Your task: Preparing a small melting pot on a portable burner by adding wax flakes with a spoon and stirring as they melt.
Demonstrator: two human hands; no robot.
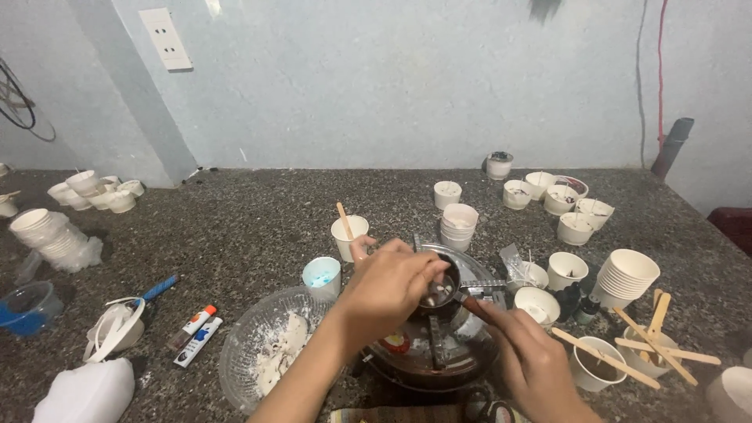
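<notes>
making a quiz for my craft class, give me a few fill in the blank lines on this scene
1. The left hand reaches into a small dark ____ above the burner.
2. The right hand grips the pot's ____.
3. The paper cup behind the left hand has a wooden ____ standing in it.
4. The clear bowl beside the left arm holds ____ flakes.

Missing words: pot; handle; stick; white

Dim, even indoor light with a cool cast. The wall (pixel 407 86) is brightest at upper centre; soft shadows fall under the cups (pixel 627 274). Frame corners bend slightly, and fine detail looks soft.
</notes>
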